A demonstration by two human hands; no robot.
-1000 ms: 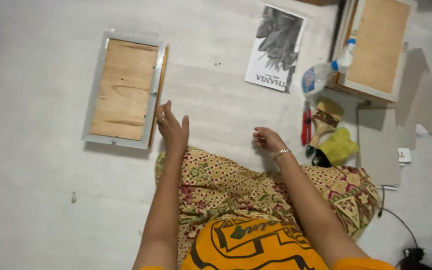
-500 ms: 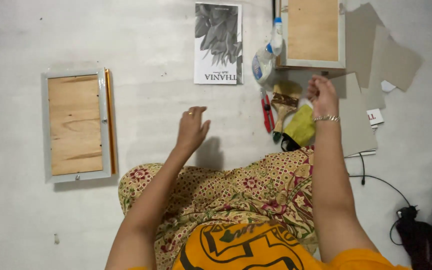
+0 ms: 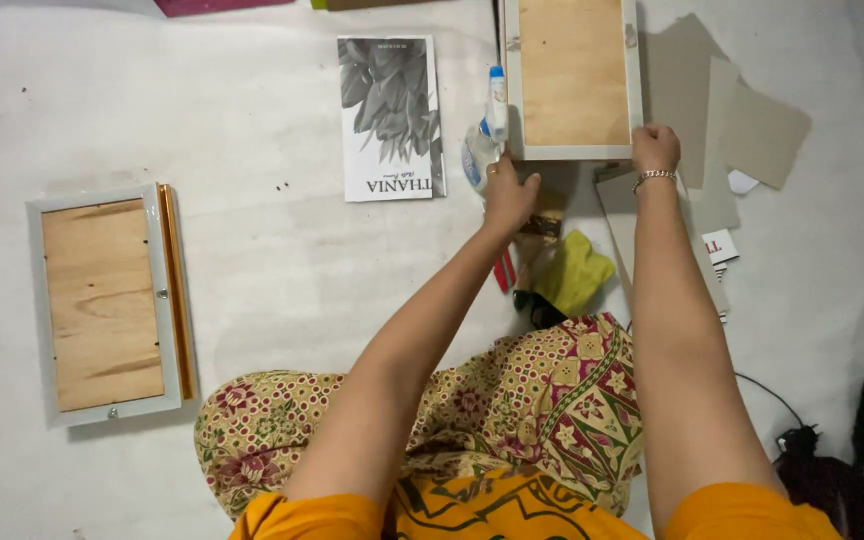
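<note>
You sit on the white floor [image 3: 272, 280], patterned cloth [image 3: 542, 400] over your lap. Beyond your knee lie a yellow rag [image 3: 574, 272] and a red-handled tool [image 3: 505, 272]. Your left hand [image 3: 508, 195] rests at the near left corner of the white-framed plywood-backed picture frame [image 3: 572, 75], fingers spread, beside a clear spray bottle [image 3: 484, 140]. Your right hand [image 3: 656, 148] grips the frame's near right corner, fingers curled on the edge. Grey card sheets [image 3: 752, 120] lie right. A second, similar frame [image 3: 102, 300] lies far left.
</note>
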